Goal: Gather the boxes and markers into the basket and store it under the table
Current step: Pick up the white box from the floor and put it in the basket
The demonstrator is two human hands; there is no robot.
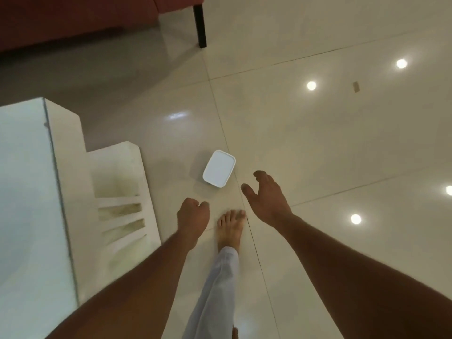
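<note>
A small white box (pixel 219 171) with rounded corners lies on the glossy tiled floor, just ahead of my bare foot. My right hand (pixel 266 194) hangs a little to the right of the box, fingers spread and curved, holding nothing. Below and left of the box, my left hand (pixel 193 217) is loosely curled with nothing in it. The white table (pixel 29 182) with a glass top stands at the left. No basket or markers are in view.
The table's white base with slotted lower shelves (pixel 122 199) juts out toward my left arm. A red sofa (pixel 78 18) with a black leg (pixel 200 25) stands at the far top. My foot (pixel 231 228) stands on the tiles, which reflect ceiling lights.
</note>
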